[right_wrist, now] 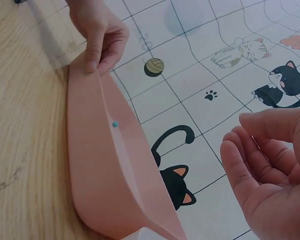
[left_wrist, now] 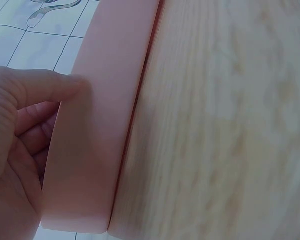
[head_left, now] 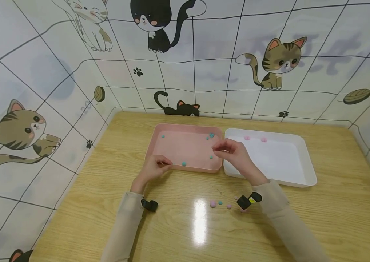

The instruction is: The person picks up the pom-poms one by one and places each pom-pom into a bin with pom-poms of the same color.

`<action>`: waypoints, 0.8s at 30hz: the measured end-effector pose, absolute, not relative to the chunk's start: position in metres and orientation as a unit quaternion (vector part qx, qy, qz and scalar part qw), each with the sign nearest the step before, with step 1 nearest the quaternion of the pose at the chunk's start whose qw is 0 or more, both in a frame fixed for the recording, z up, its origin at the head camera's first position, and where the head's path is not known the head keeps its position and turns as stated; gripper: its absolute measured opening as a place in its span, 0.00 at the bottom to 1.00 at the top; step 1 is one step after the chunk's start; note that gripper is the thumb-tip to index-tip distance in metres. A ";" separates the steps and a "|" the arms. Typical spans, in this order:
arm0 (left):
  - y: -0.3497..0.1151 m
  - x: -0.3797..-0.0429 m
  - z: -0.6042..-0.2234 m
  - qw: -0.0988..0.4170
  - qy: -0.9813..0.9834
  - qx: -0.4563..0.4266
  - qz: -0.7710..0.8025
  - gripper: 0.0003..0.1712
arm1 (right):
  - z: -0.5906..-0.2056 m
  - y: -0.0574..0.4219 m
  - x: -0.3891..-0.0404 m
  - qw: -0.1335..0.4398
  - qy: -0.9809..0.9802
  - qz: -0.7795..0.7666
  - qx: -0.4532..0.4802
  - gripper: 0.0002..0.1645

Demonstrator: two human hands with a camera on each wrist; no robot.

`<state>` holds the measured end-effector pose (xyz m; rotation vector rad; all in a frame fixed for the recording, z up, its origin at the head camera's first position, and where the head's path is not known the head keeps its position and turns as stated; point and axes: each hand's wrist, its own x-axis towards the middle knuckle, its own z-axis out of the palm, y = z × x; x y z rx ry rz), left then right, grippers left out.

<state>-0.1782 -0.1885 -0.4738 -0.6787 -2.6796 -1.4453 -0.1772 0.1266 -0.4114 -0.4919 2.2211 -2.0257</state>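
Observation:
At the near left of the pink tray [head_left: 188, 145], my left hand [head_left: 155, 168] pinches the rim between thumb and fingers. The left wrist view shows the thumb [left_wrist: 72, 86] laid against the tray's outer wall, the fingers behind it. Small teal pieces lie in this tray: a bead [head_left: 183, 163] by the near wall, a cluster [head_left: 211, 135] at the far right, others apart. My right hand [head_left: 234, 154] hovers over the tray's right edge, beside the white tray [head_left: 289, 160]. Its fingers are loosely bent, and nothing shows between them in the right wrist view.
Two pink pieces, one [head_left: 247, 138] left of the other [head_left: 263, 139], lie along the white tray's far side. On the wooden table [head_left: 171, 218] in front are several loose pieces, among them a pink bead [head_left: 213, 204] and a teal one [head_left: 220, 202]. A cat-print sheet [head_left: 214, 72] stands behind.

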 end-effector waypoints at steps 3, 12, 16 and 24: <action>-0.189 -0.178 -0.474 0.012 -0.857 -0.219 -0.466 0.03 | -0.414 0.132 -0.171 0.050 0.736 -0.652 -0.175 0.10; -0.187 -0.177 -0.474 0.009 -0.860 -0.215 -0.464 0.03 | -0.421 0.149 -0.154 0.054 0.745 -0.639 -0.184 0.10; -0.187 -0.178 -0.474 0.009 -0.860 -0.214 -0.463 0.03 | -0.424 0.156 -0.145 0.056 0.747 -0.635 -0.186 0.10; -0.188 -0.178 -0.473 0.005 -0.865 -0.206 -0.457 0.03 | -0.432 0.171 -0.132 0.043 0.738 -0.640 -0.209 0.08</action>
